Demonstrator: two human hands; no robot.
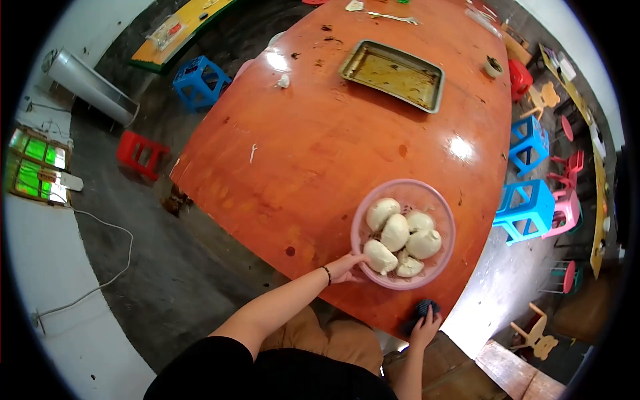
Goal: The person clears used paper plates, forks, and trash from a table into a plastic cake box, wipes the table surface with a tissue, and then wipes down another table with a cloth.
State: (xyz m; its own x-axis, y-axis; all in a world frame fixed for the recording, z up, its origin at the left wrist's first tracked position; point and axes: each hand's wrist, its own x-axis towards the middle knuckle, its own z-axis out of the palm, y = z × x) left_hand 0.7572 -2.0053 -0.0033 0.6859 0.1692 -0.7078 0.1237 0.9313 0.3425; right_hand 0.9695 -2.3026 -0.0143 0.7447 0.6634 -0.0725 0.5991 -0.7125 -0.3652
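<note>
A pink plastic basket (448, 257) with several white buns (395, 233) in it stands near the front right edge of the orange table (287, 193). My left hand (346, 268) grips the left rim of this basket, a dark band round its wrist. Lower right, at the table's corner, my right hand (425, 325) has its fingers pressed on a dark cloth-like item (424, 308), which it partly hides.
Farther back on the table lie a metal tray (393, 75) with brown liquid, a small bowl (493, 67), a crumpled white scrap (283, 81) and dark bits. Blue stools (527, 203) stand right of the table, with a red stool (141, 155) on the left.
</note>
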